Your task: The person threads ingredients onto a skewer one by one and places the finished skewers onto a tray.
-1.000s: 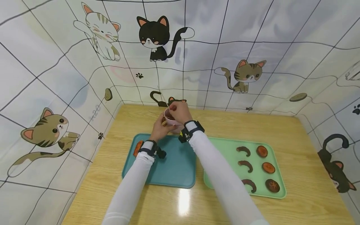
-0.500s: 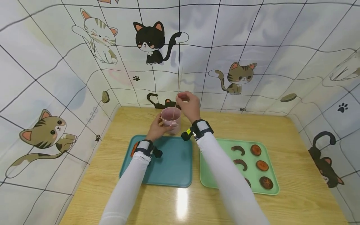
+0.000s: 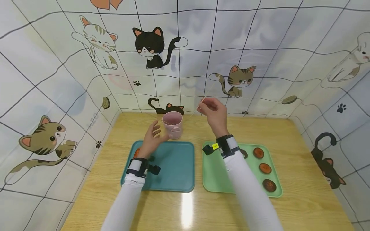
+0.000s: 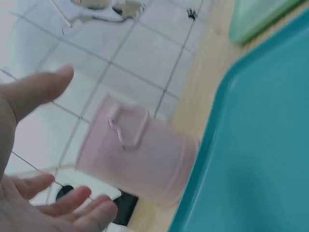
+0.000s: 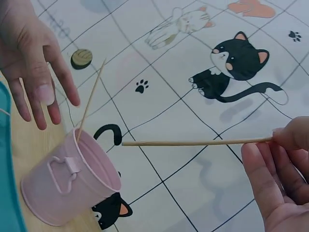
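Observation:
A small pink bucket [image 3: 174, 131] with a handle stands behind the blue tray. My left hand [image 3: 151, 138] is beside it with fingers spread, holding nothing; a gap shows between that hand and the bucket [image 4: 140, 154] in the left wrist view. To the bucket's right, my right hand [image 3: 214, 115] pinches a thin wooden skewer [image 5: 193, 143] between thumb and fingers. The skewer's other end is out in the air, away from the bucket. A second wooden skewer [image 5: 91, 100] leans inside the bucket, its pointed tip sticking out over the rim.
The blue tray [image 3: 173, 166] bears a reddish-orange piece [image 3: 136, 152], partly behind my left hand. On the green tray [image 3: 215, 173] lie several round brown slices [image 3: 265, 168] and a curved brown piece [image 3: 243, 153], partly covered by my right arm. A cat-print sheet hangs close behind.
My left hand has let go of the bucket and drawn back left. My right hand has pulled the skewer out of the bucket and moved right with it.

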The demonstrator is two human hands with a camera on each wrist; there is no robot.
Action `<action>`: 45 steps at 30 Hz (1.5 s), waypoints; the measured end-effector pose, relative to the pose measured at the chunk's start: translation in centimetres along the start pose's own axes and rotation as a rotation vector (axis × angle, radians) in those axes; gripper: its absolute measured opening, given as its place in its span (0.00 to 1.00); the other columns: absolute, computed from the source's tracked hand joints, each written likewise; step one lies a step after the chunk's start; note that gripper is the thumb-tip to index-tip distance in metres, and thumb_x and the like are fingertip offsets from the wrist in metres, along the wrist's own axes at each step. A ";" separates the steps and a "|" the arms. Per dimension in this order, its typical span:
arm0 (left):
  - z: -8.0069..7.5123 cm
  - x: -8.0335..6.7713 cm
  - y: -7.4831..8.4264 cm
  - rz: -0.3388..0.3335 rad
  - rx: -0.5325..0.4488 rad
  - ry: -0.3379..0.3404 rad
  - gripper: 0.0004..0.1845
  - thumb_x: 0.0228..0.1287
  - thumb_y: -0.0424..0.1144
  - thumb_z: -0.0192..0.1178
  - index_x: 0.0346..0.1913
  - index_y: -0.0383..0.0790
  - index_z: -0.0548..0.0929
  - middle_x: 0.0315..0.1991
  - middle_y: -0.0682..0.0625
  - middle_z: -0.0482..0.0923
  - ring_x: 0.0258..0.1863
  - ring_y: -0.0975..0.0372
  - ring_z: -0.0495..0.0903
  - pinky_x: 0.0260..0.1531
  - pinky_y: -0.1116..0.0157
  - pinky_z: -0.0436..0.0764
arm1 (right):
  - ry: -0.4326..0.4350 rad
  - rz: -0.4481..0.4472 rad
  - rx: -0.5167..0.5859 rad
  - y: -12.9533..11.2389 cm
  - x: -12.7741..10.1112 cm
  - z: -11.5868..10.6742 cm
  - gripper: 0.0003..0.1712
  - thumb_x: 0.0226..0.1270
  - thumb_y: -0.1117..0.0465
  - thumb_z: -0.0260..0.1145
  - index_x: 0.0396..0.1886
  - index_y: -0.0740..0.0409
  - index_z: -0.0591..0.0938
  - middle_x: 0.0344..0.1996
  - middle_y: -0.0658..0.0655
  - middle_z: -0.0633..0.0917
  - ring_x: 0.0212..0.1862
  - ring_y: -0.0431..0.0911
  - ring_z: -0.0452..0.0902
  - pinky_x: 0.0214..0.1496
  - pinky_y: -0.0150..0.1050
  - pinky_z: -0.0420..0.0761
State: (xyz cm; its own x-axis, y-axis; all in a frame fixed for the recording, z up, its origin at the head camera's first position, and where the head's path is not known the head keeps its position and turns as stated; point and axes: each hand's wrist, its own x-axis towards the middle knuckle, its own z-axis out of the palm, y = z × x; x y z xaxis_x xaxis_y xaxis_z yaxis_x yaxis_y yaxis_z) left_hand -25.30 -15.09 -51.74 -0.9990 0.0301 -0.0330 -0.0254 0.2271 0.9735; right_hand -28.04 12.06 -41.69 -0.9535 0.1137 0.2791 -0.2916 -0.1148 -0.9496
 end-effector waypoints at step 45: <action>6.9 -14.6 1.9 0.038 0.028 -0.212 0.06 0.64 0.31 0.68 0.43 0.36 0.89 0.34 0.44 0.87 0.31 0.62 0.84 0.33 0.70 0.83 | -0.196 0.320 0.114 4.2 -17.0 -4.0 0.20 0.69 0.64 0.71 0.52 0.76 0.78 0.46 0.63 0.86 0.46 0.47 0.89 0.54 0.46 0.88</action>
State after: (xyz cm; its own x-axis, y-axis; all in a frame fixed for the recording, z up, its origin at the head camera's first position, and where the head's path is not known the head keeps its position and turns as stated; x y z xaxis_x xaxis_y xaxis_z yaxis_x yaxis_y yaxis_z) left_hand -10.56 -8.36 -51.01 -0.9691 0.2423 -0.0462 0.0160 0.2489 0.9684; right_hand -12.74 13.60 -51.00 -0.9909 -0.1349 0.0039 0.0266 -0.2236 -0.9743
